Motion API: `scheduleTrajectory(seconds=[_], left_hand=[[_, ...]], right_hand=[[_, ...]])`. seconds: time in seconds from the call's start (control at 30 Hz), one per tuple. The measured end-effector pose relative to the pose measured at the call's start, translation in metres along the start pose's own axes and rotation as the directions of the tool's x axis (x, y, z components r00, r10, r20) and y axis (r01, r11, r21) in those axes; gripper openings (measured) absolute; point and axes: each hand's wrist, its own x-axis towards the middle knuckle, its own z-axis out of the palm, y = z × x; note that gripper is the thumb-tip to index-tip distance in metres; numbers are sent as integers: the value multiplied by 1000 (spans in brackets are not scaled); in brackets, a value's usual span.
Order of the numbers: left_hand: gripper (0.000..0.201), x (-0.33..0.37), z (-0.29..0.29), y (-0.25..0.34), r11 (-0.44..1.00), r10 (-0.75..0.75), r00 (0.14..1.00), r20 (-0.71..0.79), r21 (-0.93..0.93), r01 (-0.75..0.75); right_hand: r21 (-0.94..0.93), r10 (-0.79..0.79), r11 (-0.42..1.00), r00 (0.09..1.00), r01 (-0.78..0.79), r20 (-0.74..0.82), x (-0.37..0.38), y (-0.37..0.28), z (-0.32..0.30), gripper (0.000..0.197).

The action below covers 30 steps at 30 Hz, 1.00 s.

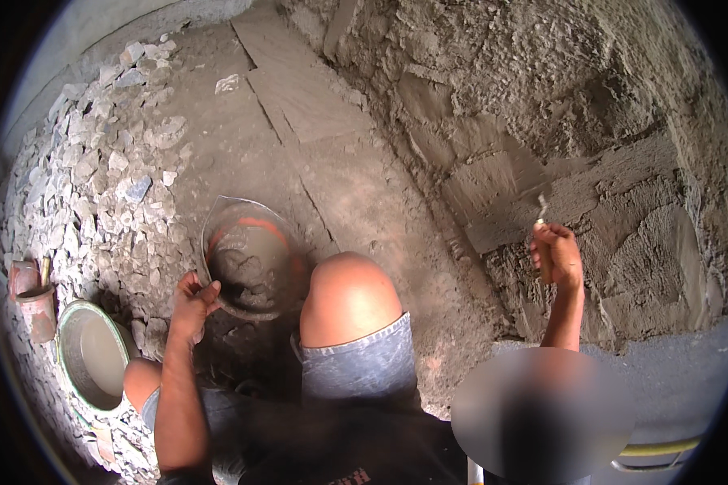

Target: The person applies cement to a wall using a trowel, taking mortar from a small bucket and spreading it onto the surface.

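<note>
My left hand (192,307) is closed on the near left rim of a bucket (251,313), thumb over the edge. Wet grey mortar (255,257) lies inside, and an orange-red band shows on the far inner wall. Out to the right, my right hand (556,252) grips the wooden handle of a trowel (541,208). Its bent metal neck points away from me toward the wall; the blade cannot be told apart from the grey mortar. Freshly spread mortar (501,190) coats the wall (493,65) there, smooth in some patches and rough in others.
Broken stones (81,210) are heaped along the left. Among them stand a green-rimmed tub (66,323) of greyish liquid and a small reddish container (37,311). My bare knee (352,295) is right of the bucket. A yellow hose-like strip (663,447) shows at lower right.
</note>
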Motion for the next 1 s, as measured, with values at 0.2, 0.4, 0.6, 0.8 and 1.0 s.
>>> scheduleTrajectory(seconds=[0.2, 0.4, 0.6, 0.8, 1.0], left_hand=[[31, -2, 5, 5, 999, 42, 998, 42, 19, -43], [29, 4, 8, 3, 997, 55, 996, 67, 58, -59], [32, 2, 9, 6, 960, 87, 995, 42, 264, -95], [39, -5, 21, 28, 896, 48, 997, 54, 438, -67], [32, -8, 33, 24, 888, 164, 986, 43, 428, -166]], right_hand=[[-35, -346, 938, 938, 346, 2, -28, -35, 60, 19], [-732, -375, 389, 822, 559, 429, -25, 2, 210, 35], [-530, -304, 611, 792, 588, 529, -19, 68, 267, 34], [-588, -543, -177, 420, 789, 727, 20, 84, 348, 21], [-371, -168, -245, 337, 896, 926, 28, 49, 396, 21]])
